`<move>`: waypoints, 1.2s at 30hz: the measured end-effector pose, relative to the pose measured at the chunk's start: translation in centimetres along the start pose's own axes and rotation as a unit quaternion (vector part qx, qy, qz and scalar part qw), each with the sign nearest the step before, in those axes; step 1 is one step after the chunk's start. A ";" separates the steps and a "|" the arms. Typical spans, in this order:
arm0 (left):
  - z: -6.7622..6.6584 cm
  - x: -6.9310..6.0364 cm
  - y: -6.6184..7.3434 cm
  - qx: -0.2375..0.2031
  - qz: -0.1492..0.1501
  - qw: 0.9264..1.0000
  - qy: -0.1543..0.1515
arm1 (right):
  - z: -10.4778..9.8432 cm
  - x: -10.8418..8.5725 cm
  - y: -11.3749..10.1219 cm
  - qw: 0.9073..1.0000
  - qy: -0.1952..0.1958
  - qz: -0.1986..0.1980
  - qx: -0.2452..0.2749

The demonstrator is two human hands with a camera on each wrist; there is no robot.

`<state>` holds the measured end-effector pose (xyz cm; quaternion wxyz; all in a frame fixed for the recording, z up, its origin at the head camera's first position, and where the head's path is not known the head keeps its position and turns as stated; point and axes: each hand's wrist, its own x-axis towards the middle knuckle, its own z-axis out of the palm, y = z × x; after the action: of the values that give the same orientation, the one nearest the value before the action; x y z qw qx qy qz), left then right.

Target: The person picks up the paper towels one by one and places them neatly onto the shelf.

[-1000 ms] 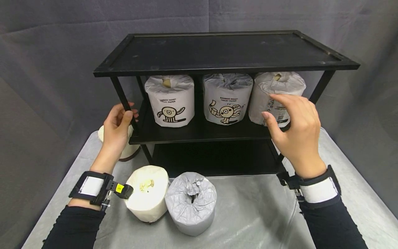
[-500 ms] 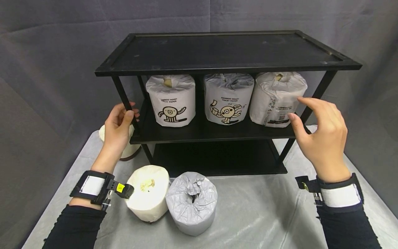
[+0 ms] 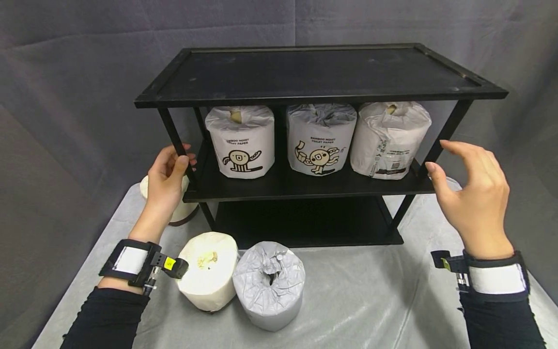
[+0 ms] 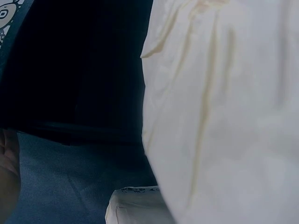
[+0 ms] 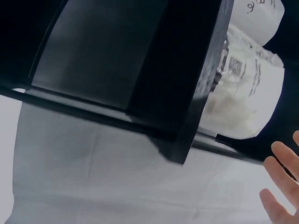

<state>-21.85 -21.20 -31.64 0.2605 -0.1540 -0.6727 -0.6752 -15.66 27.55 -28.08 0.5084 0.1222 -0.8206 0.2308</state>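
Observation:
My left hand (image 3: 166, 180) grips the front left post (image 3: 171, 127) of a black rack (image 3: 305, 191), thumb in front, fingertips showing past the post. Only part of a hand (image 4: 8, 170) shows at the left wrist view's edge. My right hand (image 3: 477, 201) is empty beside the front right post (image 3: 449, 127), thumb and forefinger apart; whether it touches the post I cannot tell. In the right wrist view its fingers (image 5: 284, 175) are spread. On the middle shelf stand a left roll (image 3: 241, 145), a middle roll (image 3: 320, 143) and a right roll (image 3: 388, 140), all wrapped.
In front of the rack, a cream roll (image 3: 207, 271) and a grey-wrapped roll (image 3: 269, 291) stand side by side on the grey cloth (image 3: 357, 295). Another pale roll (image 3: 182, 207) is partly hidden behind my left hand. Grey curtains hang behind.
My right hand has moved right, from in front of the right roll to beside the right post. That roll has turned slightly and is fully in view. My left hand has stayed on its post.

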 end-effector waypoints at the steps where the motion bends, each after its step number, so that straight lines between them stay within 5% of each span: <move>1: 0.0 0.0 0.0 -0.003 0.000 1.000 0.001 | -0.1 0.0 0.2 1.000 0.000 0.001 -0.001; 11: -0.2 -0.2 -0.2 -0.019 -0.004 1.000 0.005 | -0.1 -0.4 1.9 0.997 -0.026 0.066 0.008; 17: -0.1 -0.1 -0.4 -0.025 -0.002 1.000 0.004 | 0.3 -0.3 2.8 0.987 -0.072 0.140 0.042; 22: -0.1 -0.1 -0.5 -0.027 0.005 1.000 0.000 | 0.8 0.3 3.4 0.980 -0.097 0.159 0.073; 30: -0.1 0.0 -0.5 -0.023 0.006 1.000 -0.001 | 1.7 1.4 4.4 0.970 -0.055 0.186 0.148; 36: 0.0 0.0 -0.3 -0.024 0.009 1.000 -0.003 | 2.3 2.2 4.4 0.949 -0.040 0.216 0.227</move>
<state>-22.03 -21.17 -31.94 0.2607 -0.1678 -0.6556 -0.6885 -20.40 30.26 -28.08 0.3718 0.0636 -0.7730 0.5100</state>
